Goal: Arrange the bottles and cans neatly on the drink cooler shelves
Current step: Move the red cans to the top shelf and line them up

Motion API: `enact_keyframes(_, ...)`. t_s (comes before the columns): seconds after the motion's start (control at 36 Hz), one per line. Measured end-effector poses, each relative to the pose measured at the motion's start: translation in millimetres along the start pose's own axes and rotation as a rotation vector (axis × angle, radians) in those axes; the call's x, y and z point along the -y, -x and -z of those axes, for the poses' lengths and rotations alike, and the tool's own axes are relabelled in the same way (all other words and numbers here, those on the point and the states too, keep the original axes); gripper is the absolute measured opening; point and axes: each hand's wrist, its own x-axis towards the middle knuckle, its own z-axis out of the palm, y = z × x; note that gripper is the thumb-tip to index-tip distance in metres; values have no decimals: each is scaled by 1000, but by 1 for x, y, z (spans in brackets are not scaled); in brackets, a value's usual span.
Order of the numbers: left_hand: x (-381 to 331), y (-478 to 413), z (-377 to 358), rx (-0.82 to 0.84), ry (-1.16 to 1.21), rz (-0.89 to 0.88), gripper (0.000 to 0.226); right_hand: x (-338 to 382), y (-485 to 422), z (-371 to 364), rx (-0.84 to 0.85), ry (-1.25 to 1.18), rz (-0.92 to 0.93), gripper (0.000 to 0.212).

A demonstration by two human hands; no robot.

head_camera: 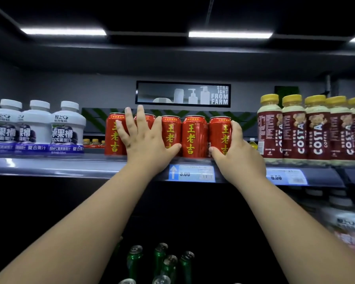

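While both hands work the row of red cans [194, 136], five across at the front edge of the shelf [49, 165], midway between white bottles [67, 128] toward its left end and Costa bottles [293, 130] toward its right, the likely trouble is a tip-out. Left hand [146, 140] lies flat against the second and third cans, fingers [140, 117] spread wide, thumb reaching low toward the fourth. Right hand [238, 152] wraps the end can [219, 130], fingers curled round its right side, thumb pressed low on its front. Cans touch side to side, with bases close to the lip above the price tag [192, 173]. Judgement: any forward drag on the end can puts it over that lip and onto the green cans [134, 261] below. A high push from the flat palm could topple cans backward. A sideways squeeze may buckle the line or bump the Costa bottles near the shelf's right end.
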Motion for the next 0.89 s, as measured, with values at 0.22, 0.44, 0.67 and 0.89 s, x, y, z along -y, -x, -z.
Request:
enact_keyframes(0.22, 0, -8, 5, 18, -10, -20, 86, 1, 1, 0, -9, 2, 6, 86)
enact_keyframes(0.44, 1, -20, 13, 64, -150, -45, 98, 0, 2, 0, -11, 3, 18, 86)
enact_keyframes(0.67, -3, -22, 9, -76, -56, -56, 62, -1, 2, 1, -14, -2, 24, 86)
enact_keyframes(0.89, -4, -38, 18, 47, -176, -97, 69, -1, 2, -1, -16, -1, 27, 86)
